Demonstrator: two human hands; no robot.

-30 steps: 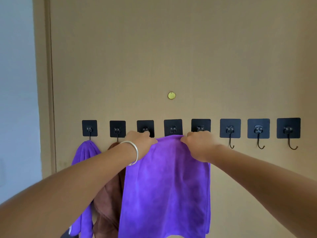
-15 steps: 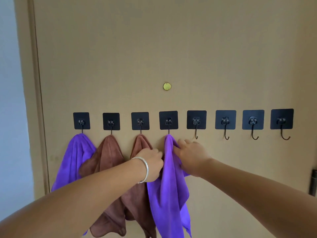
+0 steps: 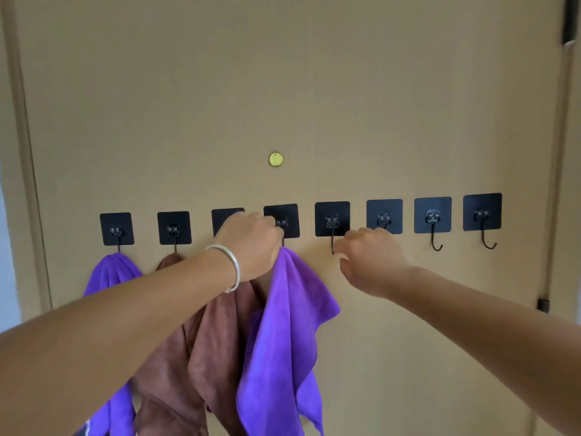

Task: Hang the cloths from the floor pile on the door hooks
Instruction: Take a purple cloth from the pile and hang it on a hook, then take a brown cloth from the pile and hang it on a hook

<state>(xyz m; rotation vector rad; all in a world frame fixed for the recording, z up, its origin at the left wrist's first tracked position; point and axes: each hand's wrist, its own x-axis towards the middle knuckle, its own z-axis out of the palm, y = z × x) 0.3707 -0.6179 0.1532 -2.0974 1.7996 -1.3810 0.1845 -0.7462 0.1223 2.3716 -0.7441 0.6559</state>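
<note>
A tan door [image 3: 314, 89] is seen head-on, with eight black square hook pads set in a row across it. A small brass disc [image 3: 276, 159] is fixed at 12 o'clock from the fourth pad.

Counted from the left, the first hook [image 3: 117, 229] carries a purple cloth [image 3: 110, 275], partly hidden behind the left forearm. From the second hook [image 3: 174, 228] a brown cloth [image 3: 169, 366] is hung, and a second brown cloth [image 3: 217, 341] is draped just beside it, at 3 o'clock; its hook pad [image 3: 224, 219] is largely covered by the left hand.

The left hand [image 3: 251, 247], with a silver bangle [image 3: 231, 269] on the wrist, is held at the fourth hook [image 3: 284, 220]. Its grip is closed on the top of the second purple cloth [image 3: 283, 335], pinched right below that hook; whether the cloth is already caught on the hook cannot be told, since the fingers cover the spot. The cloth is draped down from the hand toward 6 o'clock, overlapping the brown cloth beside it.

The right hand [image 3: 371, 259] is held apart from the cloth, at 3 o'clock from it, below the fifth hook [image 3: 332, 228] and sixth hook [image 3: 384, 217]. Its grip is loose, fingers lightly curled, and nothing is held. The seventh hook [image 3: 433, 225] and eighth hook [image 3: 482, 221] are bare
</note>
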